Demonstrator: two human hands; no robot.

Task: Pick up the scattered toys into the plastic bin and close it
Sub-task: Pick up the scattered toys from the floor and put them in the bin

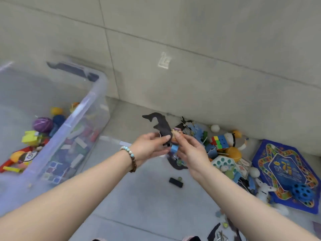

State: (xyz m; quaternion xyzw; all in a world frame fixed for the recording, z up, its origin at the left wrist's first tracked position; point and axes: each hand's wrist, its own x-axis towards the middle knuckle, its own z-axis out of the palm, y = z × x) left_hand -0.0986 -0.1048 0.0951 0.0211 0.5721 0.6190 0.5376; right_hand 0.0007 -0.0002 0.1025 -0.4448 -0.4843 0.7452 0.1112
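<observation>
Both hands meet above the floor. The left hand (149, 145), with a bead bracelet (129, 158) at its wrist, pinches a flat dark animal-shaped cutout (160, 123), gathering pieces for one trip. The right hand (189, 150) grips small toys, possibly a tan figure; blur hides details. The clear plastic bin (83, 122), open and partly filled, stands by the wall at the left. More toys (224, 146) lie piled against the wall's foot at the right, beside a blue game board (284, 171).
</observation>
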